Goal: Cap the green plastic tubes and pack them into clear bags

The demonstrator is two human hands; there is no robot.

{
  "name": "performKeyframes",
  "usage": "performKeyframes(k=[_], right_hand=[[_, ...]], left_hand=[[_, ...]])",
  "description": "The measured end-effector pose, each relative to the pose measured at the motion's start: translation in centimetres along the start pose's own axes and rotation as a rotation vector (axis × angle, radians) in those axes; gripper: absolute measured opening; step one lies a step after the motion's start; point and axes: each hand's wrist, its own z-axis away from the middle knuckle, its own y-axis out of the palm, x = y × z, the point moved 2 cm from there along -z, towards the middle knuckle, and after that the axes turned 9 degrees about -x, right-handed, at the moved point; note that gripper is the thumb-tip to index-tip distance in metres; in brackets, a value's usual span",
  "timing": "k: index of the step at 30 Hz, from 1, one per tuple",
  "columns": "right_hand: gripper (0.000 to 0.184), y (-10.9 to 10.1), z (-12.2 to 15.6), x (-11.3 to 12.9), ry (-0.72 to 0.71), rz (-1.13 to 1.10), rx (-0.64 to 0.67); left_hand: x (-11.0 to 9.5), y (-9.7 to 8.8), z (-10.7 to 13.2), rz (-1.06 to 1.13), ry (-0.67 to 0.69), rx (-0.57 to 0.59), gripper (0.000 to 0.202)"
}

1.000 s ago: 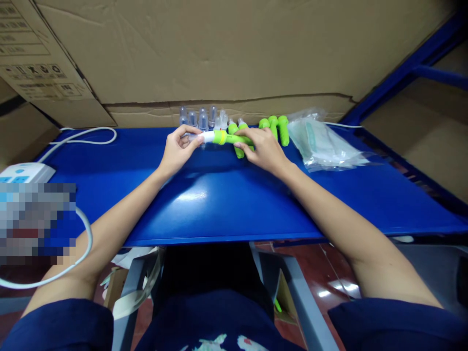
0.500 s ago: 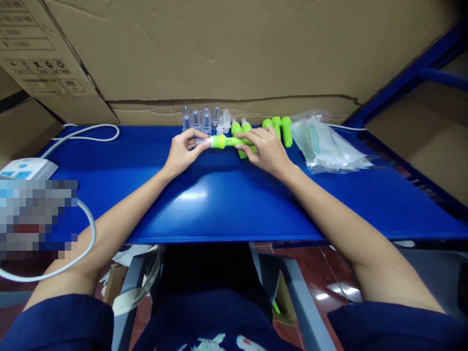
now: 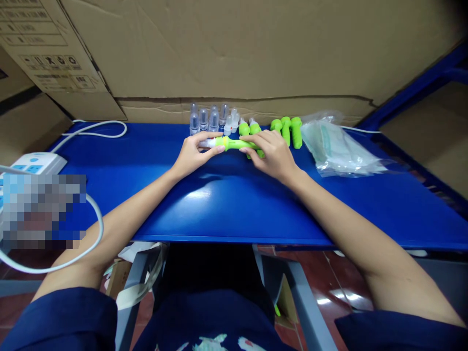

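Green pen (image 3: 236,144) sits pinched at its cap end in my left hand (image 3: 195,155), far end in my right hand (image 3: 275,155) fingers; nearly joined, I judge. Caps (image 3: 204,118) and bodies (image 3: 290,129) past my fingers wait loose.

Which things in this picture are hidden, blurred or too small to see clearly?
Head view: left hand and right hand partly cover both ends of the green pen.
Head view: a pixelated patch hides what lies beside the power strip.
Head view: print on the cardboard box is too small to read.
Head view: film blurs the contents of the plastic bags.
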Motion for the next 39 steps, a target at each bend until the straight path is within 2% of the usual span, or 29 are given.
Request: performKeyframes(k=[5, 12, 19, 28, 32, 35, 39], right_hand=[[0.044, 0.3, 0.2, -0.1, -0.008, -0.002, -0.022], [0.058, 0.2, 0.1, 0.1, -0.005, -0.006, 0.001], [0.058, 0.1, -0.2, 0.1, -0.009, -0.001, 0.059], [0.050, -0.4, -0.2, 3.5, -0.057, 0.027, 0.114], [0.058, -0.5, -0.4, 4.1, -0.069, 0.044, 0.157], [0.062, -0.5, -0.4, 4.1, -0.099, 0.045, 0.205], [0.064, -0.5, -0.4, 4.0, -0.120, 0.056, 0.220]], left_hand=[[0.2, 0.0, -0.1, 0.015, -0.027, -0.018, 0.063], [0.3, 0.0, -0.4, -0.040, 0.017, -0.043, 0.055], [0.3, -0.4, -0.5, -0.078, 0.051, -0.064, 0.054], [-1.9, 1.3, 0.4, -0.098, 0.142, -0.040, 0.053], [-1.8, 1.3, 0.5, -0.121, 0.191, 0.032, 0.051], [-1.5, 1.3, 0.4, -0.114, 0.212, 0.066, 0.059], [-1.3, 1.3, 0.6, -0.050, 0.160, 0.033, 0.080]])
